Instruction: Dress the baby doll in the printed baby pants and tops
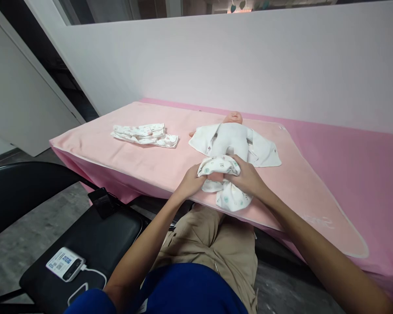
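A baby doll point(232, 136) lies on its back on the pink blanket point(144, 161), head away from me, on an opened white garment point(265, 152). My left hand point(191, 182) and my right hand point(247, 176) are both closed on the bunched white printed baby trousers point(224, 183) over the doll's legs, near the table's front edge. The trouser ends hang toward me over that edge. The doll's legs are hidden inside the cloth.
A second folded printed garment point(146, 134) lies on the blanket to the left. A white partition wall point(249, 61) stands behind the table. A black chair point(94, 244) at my left carries a phone point(102, 201) and a power bank point(65, 263) with a cable.
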Motion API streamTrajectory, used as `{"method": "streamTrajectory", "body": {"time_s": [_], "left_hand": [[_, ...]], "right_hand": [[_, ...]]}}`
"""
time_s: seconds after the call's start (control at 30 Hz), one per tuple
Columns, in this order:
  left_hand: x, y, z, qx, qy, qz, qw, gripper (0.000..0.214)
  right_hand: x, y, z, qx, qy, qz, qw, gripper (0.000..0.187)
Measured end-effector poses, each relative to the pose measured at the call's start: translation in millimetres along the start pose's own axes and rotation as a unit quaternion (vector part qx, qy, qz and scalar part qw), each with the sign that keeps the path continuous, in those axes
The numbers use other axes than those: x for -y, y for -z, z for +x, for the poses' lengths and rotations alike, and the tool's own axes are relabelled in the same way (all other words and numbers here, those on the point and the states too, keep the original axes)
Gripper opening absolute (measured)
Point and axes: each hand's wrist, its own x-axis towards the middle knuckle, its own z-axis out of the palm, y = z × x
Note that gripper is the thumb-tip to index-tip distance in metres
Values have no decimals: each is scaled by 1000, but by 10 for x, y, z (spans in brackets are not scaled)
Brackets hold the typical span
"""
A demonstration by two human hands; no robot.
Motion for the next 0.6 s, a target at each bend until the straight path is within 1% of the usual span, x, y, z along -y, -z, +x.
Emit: {"method": "streamTrajectory", "body": {"time_s": [0.1,0.17,0.23,0.3,0.37,0.43,0.5,0.6], "left_hand": [[33,10,116,-9,-8,59,998,32],[21,54,180,10,8,58,998,26],[-1,126,225,32,18,29,999,23],[-11,213,250,50,22,7,999,25],[-2,295,259,67,25,7,997,31],[14,354,257,92,21,18,995,36],[24,389,254,113,11,21,993,40],[14,412,264,137,13,2,991,45]], "right_hand": [[-124,146,137,37,39,-5,999,36],[-197,240,221,70,45,1,996,34],[-256,315,281,106,39,13,994,38],[-300,354,308,131,24,30,991,46],[-329,349,305,128,5,45,991,51],[-340,316,284,112,-8,54,992,50],[-334,278,258,99,-15,62,993,48],[-312,258,232,86,-23,74,993,55]]}}
